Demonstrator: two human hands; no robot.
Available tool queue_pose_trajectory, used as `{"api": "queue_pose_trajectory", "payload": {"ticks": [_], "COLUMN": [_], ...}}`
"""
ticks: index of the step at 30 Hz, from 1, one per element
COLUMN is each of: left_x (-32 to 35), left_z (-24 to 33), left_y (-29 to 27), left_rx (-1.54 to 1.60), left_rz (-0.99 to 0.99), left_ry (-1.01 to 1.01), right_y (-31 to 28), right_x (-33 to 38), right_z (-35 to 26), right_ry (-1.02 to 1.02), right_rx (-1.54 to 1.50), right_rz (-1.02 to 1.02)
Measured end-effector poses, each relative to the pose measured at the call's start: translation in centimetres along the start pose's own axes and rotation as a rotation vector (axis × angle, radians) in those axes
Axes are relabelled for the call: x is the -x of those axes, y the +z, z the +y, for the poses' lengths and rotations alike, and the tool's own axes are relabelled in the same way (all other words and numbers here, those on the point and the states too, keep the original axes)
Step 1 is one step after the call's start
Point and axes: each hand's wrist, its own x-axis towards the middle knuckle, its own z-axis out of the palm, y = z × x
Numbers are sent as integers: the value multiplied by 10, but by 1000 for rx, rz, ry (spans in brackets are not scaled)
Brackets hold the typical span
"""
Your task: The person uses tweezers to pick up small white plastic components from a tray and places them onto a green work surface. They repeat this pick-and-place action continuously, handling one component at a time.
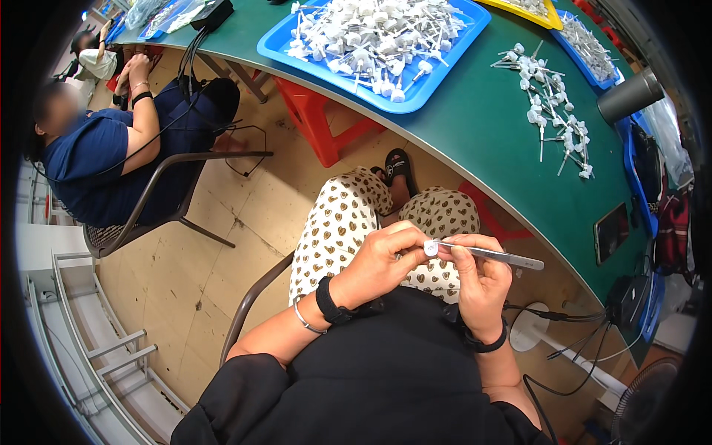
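Observation:
Above my lap, my left hand pinches a small white round plastic piece between thumb and fingertips. My right hand is closed around metal tweezers, whose tips reach to the white piece. Whether the tips grip it or only touch it, I cannot tell. Ahead on the green table, a blue tray carries a heap of white-headed pieces with thin metal stems. More such pieces lie loose in a strip to the right of that tray.
A dark grey cylinder and a phone lie on the table at the right. Farther back are a yellow tray and another blue tray. Red stools stand beneath. A co-worker sits at the left; cables hang at the right.

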Motion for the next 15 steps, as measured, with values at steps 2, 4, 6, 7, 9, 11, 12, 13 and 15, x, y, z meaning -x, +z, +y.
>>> {"api": "queue_pose_trajectory", "payload": {"ticks": [2, 4, 6, 7, 9, 11, 12, 13, 15], "left_x": [0, 0, -1, 0, 0, -1, -1, -1, -1], "left_z": [-1, -1, -1, -1, -1, 1, 1, 0, 0], "left_y": [0, 0, 1, 2, 2, 3, 3, 3, 2], "left_rx": [-16, -18, -7, 5, 30, 59, 56, 52, 45], "left_rz": [13, 22, 29, 34, 39, 35, 33, 33, 30], "left_ry": [26, 37, 37, 31, 15, -5, -1, 2, 7], "right_y": [1, 1, 2, 2, 2, 2, 2, 2, 2], "right_x": [0, 1, 1, 1, 2, 3, 3, 3, 3], "right_z": [-1, -1, 1, 2, 3, 5, 5, 6, 6], "right_ry": [10, 9, -1, -8, -22, -33, -38, -39, -40], "right_rx": [1, -5, -17, -11, 0, 5, 8, 5, -2], "right_rz": [6, 14, 25, 26, 27, 32, 34, 31, 25]}}
